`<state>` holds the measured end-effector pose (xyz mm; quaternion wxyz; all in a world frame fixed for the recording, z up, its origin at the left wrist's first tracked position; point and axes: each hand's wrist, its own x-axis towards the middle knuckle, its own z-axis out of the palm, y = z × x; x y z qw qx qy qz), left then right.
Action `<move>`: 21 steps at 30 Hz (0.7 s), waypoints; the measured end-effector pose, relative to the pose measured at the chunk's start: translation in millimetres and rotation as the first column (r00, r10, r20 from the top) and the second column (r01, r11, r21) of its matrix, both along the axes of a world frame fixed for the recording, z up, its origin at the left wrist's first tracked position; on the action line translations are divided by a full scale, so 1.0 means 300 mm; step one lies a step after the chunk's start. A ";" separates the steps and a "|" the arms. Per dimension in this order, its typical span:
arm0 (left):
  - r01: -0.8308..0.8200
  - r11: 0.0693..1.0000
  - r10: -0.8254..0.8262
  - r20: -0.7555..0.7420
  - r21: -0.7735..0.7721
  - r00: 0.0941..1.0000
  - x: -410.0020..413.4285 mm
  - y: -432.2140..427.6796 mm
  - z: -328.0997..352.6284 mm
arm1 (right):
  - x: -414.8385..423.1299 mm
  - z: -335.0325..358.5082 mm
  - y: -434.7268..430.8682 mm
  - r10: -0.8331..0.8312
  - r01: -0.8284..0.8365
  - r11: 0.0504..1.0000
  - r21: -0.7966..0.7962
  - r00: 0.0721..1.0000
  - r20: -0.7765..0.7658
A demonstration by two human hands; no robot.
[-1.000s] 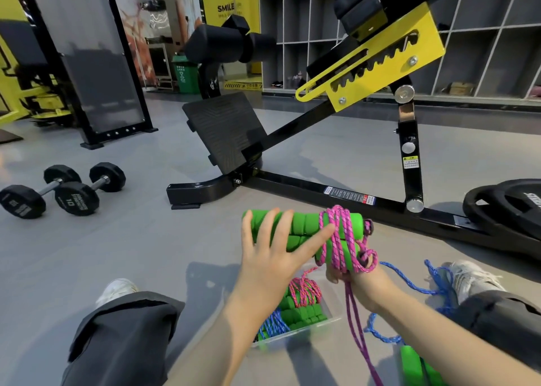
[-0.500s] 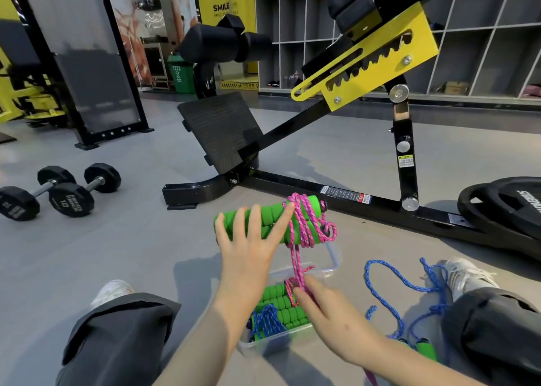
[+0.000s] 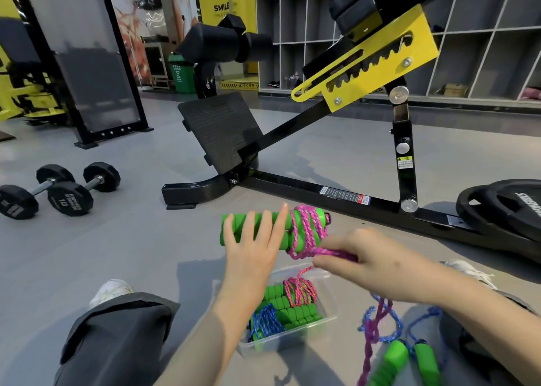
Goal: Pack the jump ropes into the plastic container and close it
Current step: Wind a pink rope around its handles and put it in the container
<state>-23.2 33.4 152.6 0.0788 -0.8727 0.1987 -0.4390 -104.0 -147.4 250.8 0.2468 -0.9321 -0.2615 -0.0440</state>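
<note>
My left hand (image 3: 254, 248) holds a pair of green foam jump-rope handles (image 3: 234, 232) in the air, fingers stretched over them. Pink cord (image 3: 307, 227) is wound around the handles' right end. My right hand (image 3: 371, 260) pinches the loose pink cord just right of the winding, and its tail hangs down past my wrist. Below, a clear plastic container (image 3: 295, 336) sits open on the floor between my legs, with bundled ropes inside, one pink-corded, one blue-corded. A blue jump rope (image 3: 418, 356) with green handles lies loose on the floor at the right.
A black and yellow workout bench frame (image 3: 322, 186) crosses the floor just beyond my hands. Weight plates (image 3: 503, 210) lie at the far right. Two dumbbells (image 3: 58, 192) rest at the left. My legs flank the container, shoes pointing forward.
My right hand rose from beside the container to the handles, bringing the pink cord up and across. The left hand stays on the handles, slightly shifted.
</note>
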 end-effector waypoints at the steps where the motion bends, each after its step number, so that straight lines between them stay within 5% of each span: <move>1: 0.023 1.000 -0.023 0.025 0.003 0.999 0.001 -0.002 -0.004 | 0.010 0.018 -0.004 -0.006 0.007 1.000 -0.004 0.999 0.042; 14: 0.383 0.920 -0.384 0.360 0.077 0.850 -0.010 -0.023 -0.006 | 0.193 0.134 -0.069 -0.026 0.027 0.975 0.220 1.000 -0.008; 21: 0.389 0.919 -0.384 0.373 0.065 0.845 -0.031 -0.036 0.023 | 0.210 0.092 -0.092 0.001 0.130 0.871 0.474 0.964 -0.266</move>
